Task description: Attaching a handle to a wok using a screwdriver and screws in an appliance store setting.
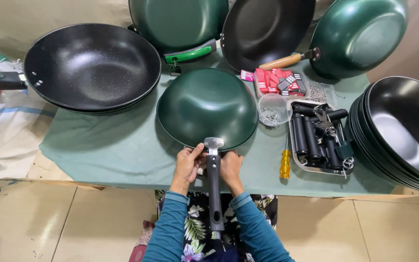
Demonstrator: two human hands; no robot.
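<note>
**Handle held against an upturned green pan**

Gripping from both sides, the left hand (187, 165) and right hand (229, 167) are closed around the black handle (214, 191), whose metal bracket (213, 143) is laid on the rim of the upturned green pan (207, 106) at the near table edge. Whether it is fastened cannot be told. Beyond, a yellow screwdriver (285, 164), a tray of loose handles (316, 138) and a stack of handleless pans (401, 131) are seen, so much seems left.
</note>
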